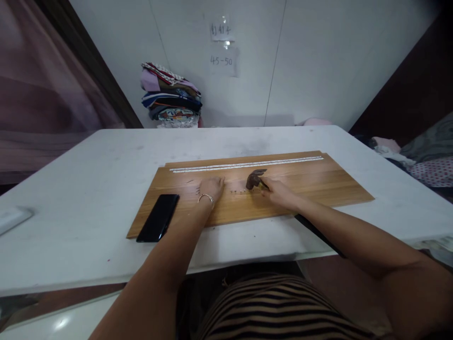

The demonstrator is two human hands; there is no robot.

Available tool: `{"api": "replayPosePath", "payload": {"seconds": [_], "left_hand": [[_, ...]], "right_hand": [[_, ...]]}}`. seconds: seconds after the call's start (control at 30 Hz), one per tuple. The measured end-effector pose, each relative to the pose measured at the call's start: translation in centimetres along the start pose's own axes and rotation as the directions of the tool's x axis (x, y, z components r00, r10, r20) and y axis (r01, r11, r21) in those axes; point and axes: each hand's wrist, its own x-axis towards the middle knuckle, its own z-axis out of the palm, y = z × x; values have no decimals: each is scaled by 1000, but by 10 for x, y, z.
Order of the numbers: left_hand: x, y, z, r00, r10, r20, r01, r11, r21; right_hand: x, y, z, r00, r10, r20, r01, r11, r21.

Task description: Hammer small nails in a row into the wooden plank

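A long wooden board [318, 182] lies on the white table [88, 189]. My right hand [279, 192] is closed round the handle of a dark hammer [255, 178], whose head rests on the board's middle. My left hand [211, 187], with a bracelet at the wrist, lies on the board just left of the hammer head, fingers curled together; what they pinch is too small to make out. A row of small nails [238, 191] shows between the two hands. A pale strip [247, 164] runs along the board's far edge.
A black phone [158, 217] lies on the board's near left corner. A stack of folded cloth [172, 97] stands against the white wall behind the table. A white object [12, 218] sits at the table's left edge. Bedding lies at the right.
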Motion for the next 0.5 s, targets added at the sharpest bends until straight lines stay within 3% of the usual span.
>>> {"api": "replayPosePath", "payload": {"seconds": [0.5], "left_hand": [[5,-5,10,999,2,-44,-4,999,-49]], "right_hand": [[0,2,1,999,1,-34,-1,1000,-10]]}}
